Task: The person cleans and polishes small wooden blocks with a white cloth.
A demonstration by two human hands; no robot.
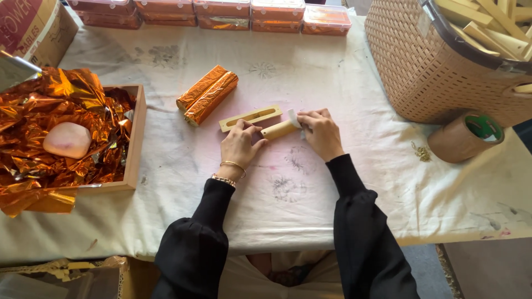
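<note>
My left hand presses on the near end of a short tan wooden stick lying on the cloth-covered table. My right hand grips the stick's other end, where a white scrap of paper sticks out between the fingers. Just beyond the stick lies a flat wooden slat with a long slot. Two sticks wrapped in orange foil lie side by side further back to the left.
A wooden tray at left holds crumpled orange foil sheets weighted by a pale stone. A woven basket of wooden slats stands at right, a brown tape roll beside it. Orange-lidded boxes line the far edge.
</note>
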